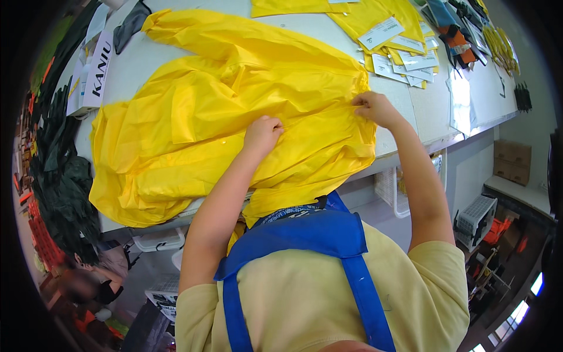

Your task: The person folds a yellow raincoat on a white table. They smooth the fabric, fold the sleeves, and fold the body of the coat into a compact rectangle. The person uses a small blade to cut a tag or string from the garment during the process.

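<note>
A large yellow raincoat [205, 117] lies spread and wrinkled over the white table, its lower edge hanging over the front toward my body. My left hand [263, 134] pinches a fold of the cloth near the middle of the garment. Farther right, my right hand [375, 109] grips the garment's right edge between thumb and fingers. Between the two hands the fabric runs in a long crease. A flap shows left of my left hand, with small round snaps below it.
White-labelled yellow packages [399, 50] lie at the back right. A white box [94, 73] stands at the table's left end beside dark green garments [61, 182]. Crates [476, 217] and cartons [512, 159] are off to the right. Another person [105, 278] is at lower left.
</note>
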`<control>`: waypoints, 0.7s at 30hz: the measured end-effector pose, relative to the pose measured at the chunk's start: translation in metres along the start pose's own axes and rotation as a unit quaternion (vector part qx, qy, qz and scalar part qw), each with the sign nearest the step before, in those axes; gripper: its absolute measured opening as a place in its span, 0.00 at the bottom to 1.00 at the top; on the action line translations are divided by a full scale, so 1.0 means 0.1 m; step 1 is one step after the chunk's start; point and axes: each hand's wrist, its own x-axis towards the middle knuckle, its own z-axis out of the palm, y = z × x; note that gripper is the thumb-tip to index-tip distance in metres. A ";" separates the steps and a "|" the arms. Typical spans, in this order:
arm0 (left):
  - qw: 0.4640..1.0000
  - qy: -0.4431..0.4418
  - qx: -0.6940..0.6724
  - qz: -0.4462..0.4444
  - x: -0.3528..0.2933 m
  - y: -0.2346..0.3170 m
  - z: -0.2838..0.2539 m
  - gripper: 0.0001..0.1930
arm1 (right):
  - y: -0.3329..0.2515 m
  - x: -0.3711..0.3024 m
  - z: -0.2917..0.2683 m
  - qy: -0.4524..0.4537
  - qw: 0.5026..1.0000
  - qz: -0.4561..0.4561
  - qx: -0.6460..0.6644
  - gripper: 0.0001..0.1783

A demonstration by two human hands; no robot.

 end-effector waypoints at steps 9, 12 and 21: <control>0.992 -0.067 0.003 -0.105 0.19 0.02 0.07 0.12 | 0.24 -0.16 0.19 0.195 0.950 0.163 0.181 0.19; 0.986 -0.126 0.045 -0.100 0.35 0.03 -0.01 0.13 | 0.22 -0.12 0.07 0.121 0.923 0.285 0.231 0.21; 0.951 -0.229 0.195 -0.073 0.60 0.29 -0.26 0.15 | 0.00 -0.54 0.20 0.111 0.954 0.136 0.244 0.11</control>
